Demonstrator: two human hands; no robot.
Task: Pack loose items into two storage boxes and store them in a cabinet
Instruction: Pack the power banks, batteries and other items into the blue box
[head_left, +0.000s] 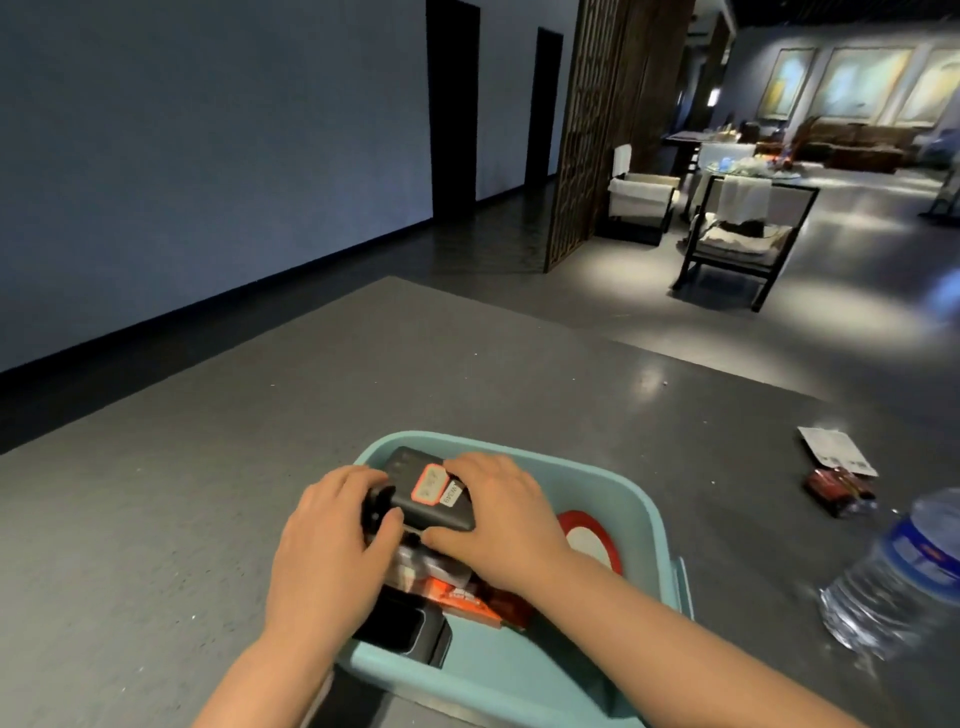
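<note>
A teal storage box (644, 525) stands on the grey table (208, 519) right in front of me. Over its far left part I hold a black power bank (431, 491) with an orange-edged label. My left hand (332, 545) grips its left end and my right hand (498, 512) grips its right side. Inside the box lie a roll of red tape (592, 535), an orange packet (462, 597) and a black case (400, 631). A water bottle (904, 571) lies on the table at the right. A dark red packet (836, 491) and a white card (836, 451) lie beyond it.
The table's far edge runs diagonally ahead, with dark floor and a blue-grey wall (208, 156) behind. A wooden lattice screen (582, 130) and black-framed chairs (737, 234) stand in the room to the right.
</note>
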